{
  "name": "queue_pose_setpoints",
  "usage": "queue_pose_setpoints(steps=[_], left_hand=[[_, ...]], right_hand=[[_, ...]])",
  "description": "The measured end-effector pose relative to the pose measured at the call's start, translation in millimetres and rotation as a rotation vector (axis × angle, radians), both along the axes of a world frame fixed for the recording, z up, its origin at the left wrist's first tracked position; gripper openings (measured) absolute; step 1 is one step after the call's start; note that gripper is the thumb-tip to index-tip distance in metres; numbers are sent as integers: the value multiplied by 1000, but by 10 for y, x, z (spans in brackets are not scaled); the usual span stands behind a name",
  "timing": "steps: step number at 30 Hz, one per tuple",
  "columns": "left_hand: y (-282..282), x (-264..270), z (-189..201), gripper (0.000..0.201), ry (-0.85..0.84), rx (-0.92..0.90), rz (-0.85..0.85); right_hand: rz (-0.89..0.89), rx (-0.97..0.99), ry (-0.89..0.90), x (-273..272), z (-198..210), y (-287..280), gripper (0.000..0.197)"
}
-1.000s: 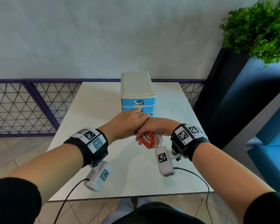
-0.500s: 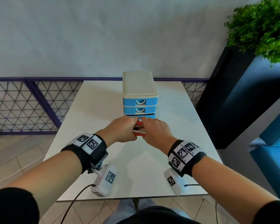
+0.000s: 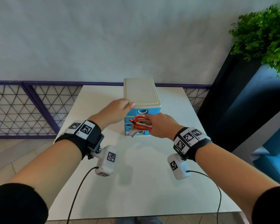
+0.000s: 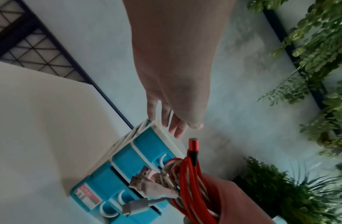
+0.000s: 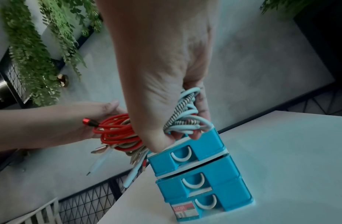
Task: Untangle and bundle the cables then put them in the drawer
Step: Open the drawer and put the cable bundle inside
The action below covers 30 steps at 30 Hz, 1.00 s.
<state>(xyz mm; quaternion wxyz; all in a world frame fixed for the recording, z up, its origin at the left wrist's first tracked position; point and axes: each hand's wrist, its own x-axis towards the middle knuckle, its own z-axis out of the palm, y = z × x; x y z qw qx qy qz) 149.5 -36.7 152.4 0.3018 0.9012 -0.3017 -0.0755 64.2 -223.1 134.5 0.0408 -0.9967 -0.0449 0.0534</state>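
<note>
Two hands work at a small drawer unit (image 3: 141, 109) that stands at about twelve o'clock on the white worktop (image 3: 136, 175). Farthest left, at nine o'clock, a dark triangular-mesh railing (image 3: 23, 109) runs behind the worktop's edge. The left hand (image 3: 116, 111) comes next, reaching to the unit's cream top at its near left corner; the left wrist view shows its fingers (image 4: 176, 125) straight and spread apart, holding nothing, with their tips at the top's edge. Whether they press on it cannot be told.

The unit has three blue drawers with white curved handles, all three pushed in; the bottom one carries a small red and white label (image 5: 183, 209). Directly in front of the upper drawers hangs the cable bundle (image 3: 141, 125), a coil of red, white and black-and-white braided cables. Several loose plug ends, one red-tipped and others pale, stick out of the coil toward nine o'clock.

The right hand (image 3: 162, 126) is clamped on the bundle from the three o'clock side: in the right wrist view its fingers (image 5: 202, 106) curl round the white and braided loops while the red loops bulge out on the thumb side. The bundle is held off the worktop, just beside the drawer fronts.

At two o'clock, well apart from the unit, a green leafy plant (image 3: 263, 36) sits atop a dark blue planter (image 3: 242, 107).
</note>
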Motion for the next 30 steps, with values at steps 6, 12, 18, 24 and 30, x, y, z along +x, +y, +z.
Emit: queue_pose_setpoints(steps=[6, 12, 18, 24, 30], left_hand=[[-67, 171, -147, 38, -105, 192, -21], [-104, 273, -110, 24, -242, 230, -78], [-198, 239, -83, 27, -296, 284, -54], [-313, 189, -108, 56, -270, 499, -84], [-272, 200, -39, 102, -132, 567, -123]], right_hand=[[-18, 6, 14, 254, -93, 84, 48], [-71, 44, -1, 273, -51, 59, 41], [-4, 170, 150, -101, 187, 43, 29], [-104, 349, 168, -301, 503, -59, 22], [-370, 446, -82, -101, 524, -109, 39]])
